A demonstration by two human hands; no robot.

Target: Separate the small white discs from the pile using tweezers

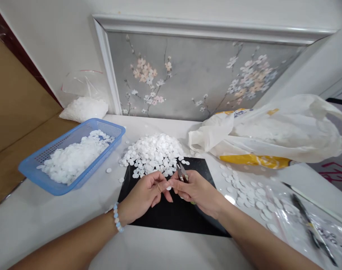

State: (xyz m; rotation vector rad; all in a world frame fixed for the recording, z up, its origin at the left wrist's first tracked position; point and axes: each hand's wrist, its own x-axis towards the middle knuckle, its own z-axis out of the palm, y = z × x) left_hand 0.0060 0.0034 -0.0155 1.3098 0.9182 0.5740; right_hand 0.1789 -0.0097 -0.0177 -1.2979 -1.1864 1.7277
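A small white disc [168, 188] sits pinched above the black mat [165, 219], caught between the thumb and forefinger of a person's left hand [144, 197]. The right hand [200, 191] meets it there, its thumb and forefinger closed together at the disc's edge, while the same hand carries a pair of metal snips [182, 172], blades pointing toward the mat's far side. A beaded bracelet [117, 217] circles the left wrist.

At the mat's far edge, partly on it, rises a heap of similar discs [156, 150]. Left of the mat, a blue basket [33, 178] holds another large load; behind that stands a clear bag of white pieces [85, 108]. Right of the mat, loose discs [252, 195] spread across the white surface [148, 251] near clear plastic packets [294, 240] and a black pen-like tool [305, 213], with a white plastic bag [272, 131] lying beyond.

The handling appears to go one disc at a time, and appears far from complete: a single piece is in hand against hundreds around the mat. Which pile is finished and which is waiting cannot be told.
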